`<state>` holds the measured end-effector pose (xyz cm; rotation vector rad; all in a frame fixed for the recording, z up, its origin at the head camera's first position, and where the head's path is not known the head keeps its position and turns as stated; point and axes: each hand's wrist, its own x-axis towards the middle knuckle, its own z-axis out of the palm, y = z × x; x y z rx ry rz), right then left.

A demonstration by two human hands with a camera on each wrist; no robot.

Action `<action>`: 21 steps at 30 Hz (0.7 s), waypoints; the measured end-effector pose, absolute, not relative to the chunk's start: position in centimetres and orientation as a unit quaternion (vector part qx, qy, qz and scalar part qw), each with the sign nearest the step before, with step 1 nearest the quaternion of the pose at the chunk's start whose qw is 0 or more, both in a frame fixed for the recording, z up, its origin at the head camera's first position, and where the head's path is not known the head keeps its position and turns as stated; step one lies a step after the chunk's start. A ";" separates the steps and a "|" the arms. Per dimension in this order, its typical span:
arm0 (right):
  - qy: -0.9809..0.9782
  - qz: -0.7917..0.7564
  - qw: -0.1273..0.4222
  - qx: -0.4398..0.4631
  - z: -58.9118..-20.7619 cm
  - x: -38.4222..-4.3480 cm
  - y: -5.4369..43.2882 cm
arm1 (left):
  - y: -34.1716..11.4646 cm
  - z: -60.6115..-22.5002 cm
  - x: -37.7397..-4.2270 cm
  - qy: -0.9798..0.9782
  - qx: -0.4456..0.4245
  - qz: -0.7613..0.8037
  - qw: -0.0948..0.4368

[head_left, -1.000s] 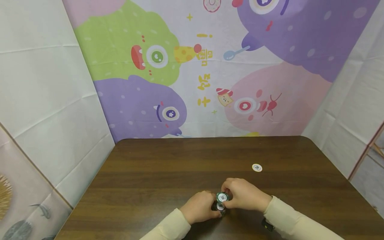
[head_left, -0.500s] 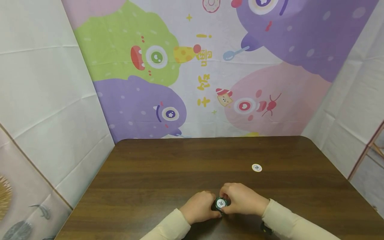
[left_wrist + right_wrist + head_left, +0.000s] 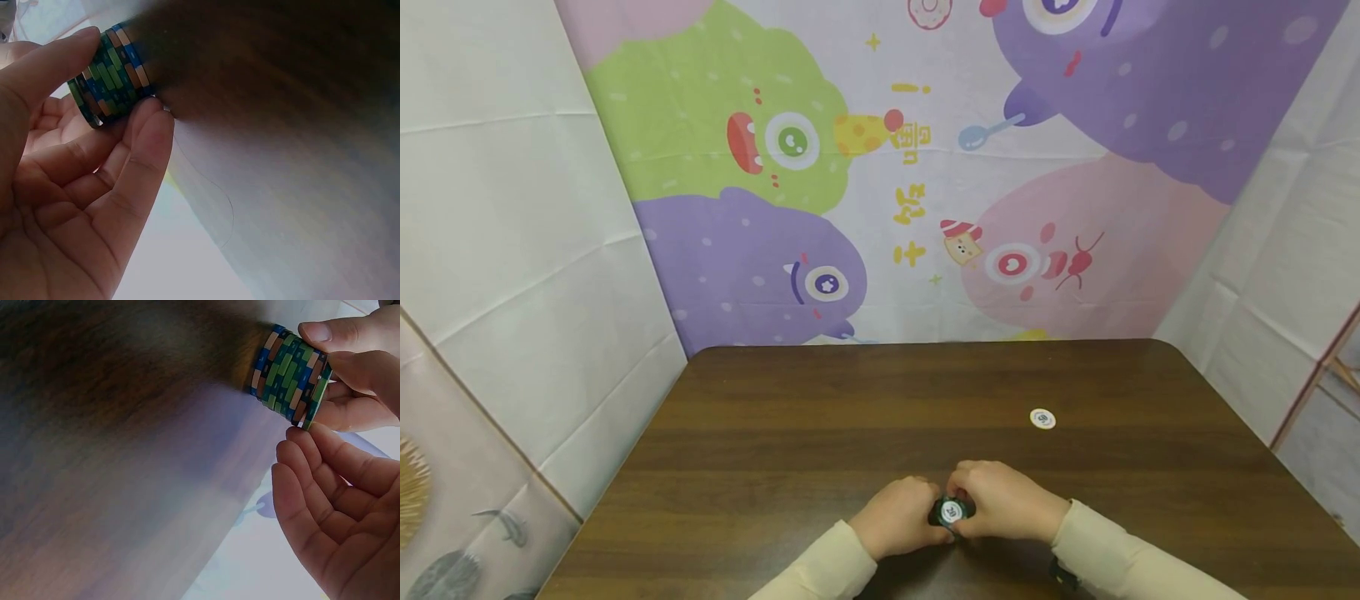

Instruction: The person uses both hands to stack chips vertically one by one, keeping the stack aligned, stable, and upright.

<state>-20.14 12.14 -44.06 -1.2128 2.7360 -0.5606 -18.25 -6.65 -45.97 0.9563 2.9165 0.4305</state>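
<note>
A short stack of poker chips [image 3: 284,378], with green, blue and tan edges, stands on the wooden table between both hands. My left hand [image 3: 898,518] holds the stack from the left, thumb on one side and fingers on the other. On top lies a green poker chip [image 3: 952,511] with a white centre marked 20. My right hand [image 3: 1009,505] pinches this top chip by its edge, thumb opposite fingertips. In the right wrist view the top chip looks slightly tilted against the chips below it.
A single white poker chip [image 3: 1042,419] lies flat on the brown table [image 3: 820,400], farther back and to the right. Behind the table hangs a cartoon-printed cloth [image 3: 917,300]. Pale cloth panels [image 3: 527,250] flank both sides.
My right hand has come down and slightly left, bringing the green chip from above the stack onto its top. My left hand has stayed around the stack.
</note>
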 end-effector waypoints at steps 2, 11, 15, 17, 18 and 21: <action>0.897 -0.184 0.050 -0.398 -44.0 -20.1 12.1 | -6.7 -45.9 -18.2 0.941 0.309 0.139 0.021; 0.897 -0.182 0.056 -0.399 -44.1 -20.2 12.2 | -6.8 -45.7 -18.1 0.939 0.310 0.147 0.027; 0.898 -0.177 0.052 -0.399 -44.2 -20.2 12.2 | -6.7 -45.7 -18.2 0.940 0.307 0.148 0.031; 0.898 -0.177 0.050 -0.400 -44.2 -20.2 12.2 | -6.7 -45.7 -18.2 0.940 0.306 0.148 0.033; 0.898 -0.177 0.050 -0.400 -44.2 -20.2 12.2 | -6.7 -45.7 -18.2 0.940 0.306 0.149 0.034; 0.897 -0.179 0.050 -0.401 -44.2 -20.2 12.2 | -6.7 -45.8 -18.2 0.939 0.307 0.150 0.034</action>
